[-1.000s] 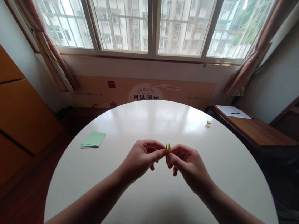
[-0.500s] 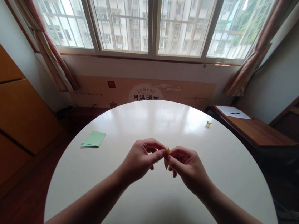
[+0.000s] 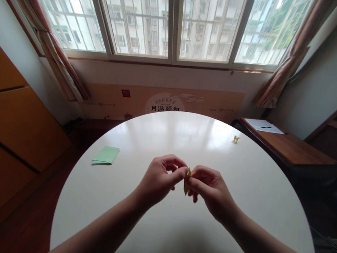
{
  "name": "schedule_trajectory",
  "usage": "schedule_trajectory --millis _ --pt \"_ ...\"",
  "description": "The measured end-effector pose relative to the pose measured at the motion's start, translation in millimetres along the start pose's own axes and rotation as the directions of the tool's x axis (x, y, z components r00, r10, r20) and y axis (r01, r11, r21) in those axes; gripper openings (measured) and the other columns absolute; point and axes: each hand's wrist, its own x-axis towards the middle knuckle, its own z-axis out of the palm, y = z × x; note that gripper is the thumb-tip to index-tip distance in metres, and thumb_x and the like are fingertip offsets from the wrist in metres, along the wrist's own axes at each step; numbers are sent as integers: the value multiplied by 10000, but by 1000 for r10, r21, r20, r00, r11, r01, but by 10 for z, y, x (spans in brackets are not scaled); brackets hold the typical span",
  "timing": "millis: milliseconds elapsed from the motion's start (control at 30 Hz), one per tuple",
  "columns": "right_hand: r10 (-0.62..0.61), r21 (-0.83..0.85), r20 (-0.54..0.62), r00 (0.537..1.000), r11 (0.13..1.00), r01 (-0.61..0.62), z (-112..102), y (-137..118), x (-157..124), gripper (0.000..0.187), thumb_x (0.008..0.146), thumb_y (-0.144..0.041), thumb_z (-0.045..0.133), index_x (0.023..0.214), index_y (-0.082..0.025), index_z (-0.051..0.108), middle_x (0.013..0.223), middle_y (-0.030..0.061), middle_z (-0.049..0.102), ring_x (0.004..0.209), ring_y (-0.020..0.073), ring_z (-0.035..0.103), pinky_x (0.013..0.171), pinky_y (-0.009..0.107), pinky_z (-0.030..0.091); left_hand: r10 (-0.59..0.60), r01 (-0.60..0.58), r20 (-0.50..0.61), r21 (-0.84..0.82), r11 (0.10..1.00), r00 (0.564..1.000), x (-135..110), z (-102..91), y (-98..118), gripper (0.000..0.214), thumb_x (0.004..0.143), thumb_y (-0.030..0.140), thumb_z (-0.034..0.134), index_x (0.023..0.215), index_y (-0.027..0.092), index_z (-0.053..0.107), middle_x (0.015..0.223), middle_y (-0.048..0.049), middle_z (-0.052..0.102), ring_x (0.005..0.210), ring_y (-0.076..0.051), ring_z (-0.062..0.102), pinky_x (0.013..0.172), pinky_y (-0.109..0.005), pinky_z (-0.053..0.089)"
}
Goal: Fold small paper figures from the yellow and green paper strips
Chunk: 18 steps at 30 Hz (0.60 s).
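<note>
Over the middle of the round white table [image 3: 174, 233] I hold a small folded yellow paper piece [image 3: 186, 186] between both hands. My left hand [image 3: 160, 180] pinches its upper left side with thumb and forefinger. My right hand [image 3: 210, 190] pinches it from the right, fingers curled close. Only a narrow point of the paper shows below the fingertips. The rest is hidden between my fingers.
A stack of green paper sheets [image 3: 106, 155] lies near the table's left edge. A tiny folded yellow figure [image 3: 235, 139] stands at the far right of the table. A wooden side desk [image 3: 290, 147] with a sheet and pen stands to the right, windows behind.
The paper's two upper tips, visible a second ago, are now hidden as my fingertips close over them. Both hands have shifted slightly down; the paper's lower point now shows.
</note>
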Motion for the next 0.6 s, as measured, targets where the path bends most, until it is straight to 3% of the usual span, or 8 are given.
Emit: schedule_trajectory --millis 333,500,600 --pt "24 -35 -19 1000 999 -25 6 -3 2 176 806 -257 687 668 -170 619 577 11 646 501 128 550 439 228 413 -31 31 5 -35 999 1000 0 9 22 191 805 308 668 797 117 689 653 -23 635 547 -113 547 417 -187 450" --pt "20 -22 -22 1000 1000 -20 -22 -7 3 183 805 -242 682 650 -172 616 583 15 656 489 127 547 433 233 414 -94 82 -97 -119 989 991 23 -6 38 269 816 380 654 801 116 707 628 -18 580 547 -115 514 384 -174 402" --pt "20 0 -21 1000 1000 -20 -33 -9 4 183 801 -234 681 643 -175 610 580 13 656 490 128 545 432 234 410 -89 86 -40 -57 995 995 30 -32 22 280 811 392 667 815 116 713 624 -19 583 563 -123 524 394 -178 413"
